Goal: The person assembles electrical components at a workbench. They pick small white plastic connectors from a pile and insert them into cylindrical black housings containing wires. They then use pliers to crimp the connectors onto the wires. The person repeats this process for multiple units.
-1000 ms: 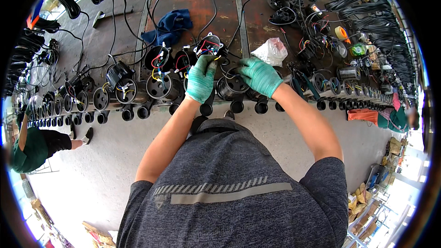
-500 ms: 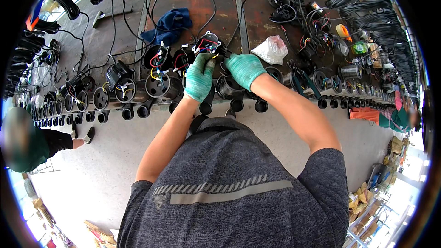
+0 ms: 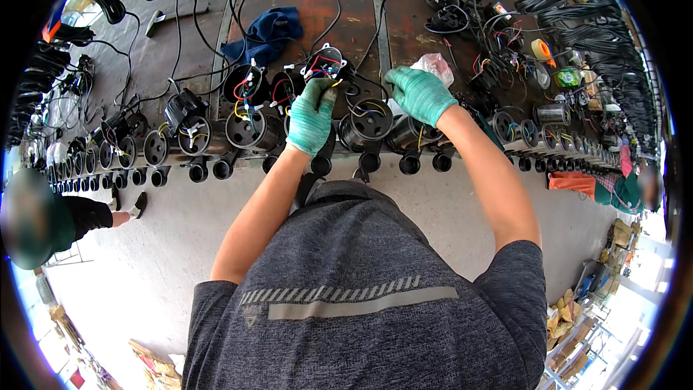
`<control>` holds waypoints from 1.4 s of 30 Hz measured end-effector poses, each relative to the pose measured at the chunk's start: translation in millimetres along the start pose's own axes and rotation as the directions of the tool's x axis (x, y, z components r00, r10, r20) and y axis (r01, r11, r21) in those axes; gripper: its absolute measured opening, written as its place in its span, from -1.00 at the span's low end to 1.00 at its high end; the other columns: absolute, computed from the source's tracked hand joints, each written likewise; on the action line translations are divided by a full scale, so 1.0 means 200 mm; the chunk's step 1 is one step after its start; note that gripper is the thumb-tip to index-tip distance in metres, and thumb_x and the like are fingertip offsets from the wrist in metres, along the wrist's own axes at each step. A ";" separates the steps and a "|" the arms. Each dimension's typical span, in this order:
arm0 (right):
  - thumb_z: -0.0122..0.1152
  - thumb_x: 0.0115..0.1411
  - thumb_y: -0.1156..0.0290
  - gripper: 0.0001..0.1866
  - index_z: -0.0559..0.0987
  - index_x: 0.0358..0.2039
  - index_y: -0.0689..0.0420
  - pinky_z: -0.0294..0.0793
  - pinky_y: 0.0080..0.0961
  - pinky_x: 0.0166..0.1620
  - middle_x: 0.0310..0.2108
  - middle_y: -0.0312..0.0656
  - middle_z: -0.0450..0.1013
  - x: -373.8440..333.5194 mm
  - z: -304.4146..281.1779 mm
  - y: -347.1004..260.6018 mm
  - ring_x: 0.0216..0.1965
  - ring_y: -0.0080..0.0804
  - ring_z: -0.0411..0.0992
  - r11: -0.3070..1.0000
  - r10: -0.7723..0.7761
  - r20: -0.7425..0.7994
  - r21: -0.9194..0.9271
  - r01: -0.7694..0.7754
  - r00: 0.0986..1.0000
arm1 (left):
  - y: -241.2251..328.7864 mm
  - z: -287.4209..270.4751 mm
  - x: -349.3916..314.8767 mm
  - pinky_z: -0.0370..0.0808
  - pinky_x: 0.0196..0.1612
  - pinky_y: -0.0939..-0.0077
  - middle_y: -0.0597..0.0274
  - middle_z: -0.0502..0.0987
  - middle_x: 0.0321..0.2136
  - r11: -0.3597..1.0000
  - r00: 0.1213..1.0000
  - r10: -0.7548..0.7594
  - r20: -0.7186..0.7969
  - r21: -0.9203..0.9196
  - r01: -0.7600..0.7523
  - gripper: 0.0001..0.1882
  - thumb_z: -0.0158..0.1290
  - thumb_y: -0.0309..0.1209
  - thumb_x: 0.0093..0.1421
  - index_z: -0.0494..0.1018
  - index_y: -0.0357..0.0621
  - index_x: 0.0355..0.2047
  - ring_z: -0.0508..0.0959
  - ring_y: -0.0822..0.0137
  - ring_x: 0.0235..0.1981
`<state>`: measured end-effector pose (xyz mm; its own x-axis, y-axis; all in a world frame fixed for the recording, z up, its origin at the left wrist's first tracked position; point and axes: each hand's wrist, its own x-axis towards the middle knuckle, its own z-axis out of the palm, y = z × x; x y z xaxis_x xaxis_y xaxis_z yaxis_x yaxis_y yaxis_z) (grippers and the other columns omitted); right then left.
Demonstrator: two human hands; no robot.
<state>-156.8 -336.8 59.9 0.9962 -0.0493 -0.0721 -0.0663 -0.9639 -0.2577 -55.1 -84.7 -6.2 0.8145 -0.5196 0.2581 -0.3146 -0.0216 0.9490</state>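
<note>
Rightward from where I saw it half a second ago, the right hand (image 3: 421, 95) now sits over the white plastic bag (image 3: 436, 67), fingers bunched; whether they hold anything, I cannot tell. My left hand (image 3: 310, 121) has its fingers nearly together by a yellow wire end (image 3: 337, 83), grip unclear, just below the open black housing (image 3: 325, 63) on the counter (image 3: 411, 29). Beyond lies a blue cloth (image 3: 273, 31).
</note>
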 end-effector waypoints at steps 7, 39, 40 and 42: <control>0.32 0.26 0.29 -0.72 0.65 -0.06 0.12 0.67 -0.05 -0.12 -0.14 -0.05 0.62 0.06 0.02 -0.23 -0.11 0.01 0.65 0.981 -0.073 0.119 -0.169 0.092 0.990 | -0.05 0.01 0.00 0.57 -0.07 0.38 0.07 0.71 -0.20 0.998 0.999 -0.035 -0.005 -0.043 0.035 -0.78 0.10 -0.44 0.50 0.57 -0.19 0.09 0.64 0.30 -0.22; 0.08 0.31 0.53 -0.78 0.59 -0.06 0.19 0.69 -0.06 -0.10 -0.11 0.03 0.65 -0.07 -0.16 -0.26 -0.09 0.06 0.67 0.974 0.060 0.178 -0.224 -0.019 0.982 | 0.00 0.00 -0.01 0.56 -0.07 0.43 0.10 0.73 -0.23 0.999 0.999 -0.043 -0.009 0.022 0.043 -0.79 0.12 -0.51 0.47 0.61 -0.17 0.06 0.66 0.32 -0.24; 0.16 0.29 0.52 -0.78 0.58 -0.06 0.18 0.68 -0.04 -0.09 -0.09 0.03 0.65 -0.12 -0.17 -0.23 -0.10 0.07 0.67 0.975 0.063 0.176 -0.220 -0.023 0.982 | 0.04 0.00 -0.01 0.57 -0.08 0.41 0.08 0.73 -0.24 0.998 0.999 -0.038 0.012 0.048 0.038 -0.80 0.12 -0.51 0.47 0.62 -0.17 0.05 0.67 0.29 -0.25; 0.16 0.33 0.48 -0.85 0.58 -0.11 0.17 0.64 0.01 -0.13 -0.15 0.05 0.64 -0.25 -0.12 -0.20 -0.15 0.12 0.65 0.985 0.114 0.153 -0.149 -0.091 0.982 | 0.12 0.00 0.00 0.59 -0.11 0.38 0.05 0.73 -0.26 0.995 0.998 -0.029 0.057 0.096 0.023 -0.80 0.13 -0.50 0.46 0.63 -0.16 0.04 0.70 0.23 -0.27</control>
<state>-202.1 -302.9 97.7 0.9615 -0.1182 -0.2480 -0.1476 -0.9836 -0.1033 -63.5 -84.8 16.5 0.7942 -0.5665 0.2198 -0.3406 -0.1155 0.9331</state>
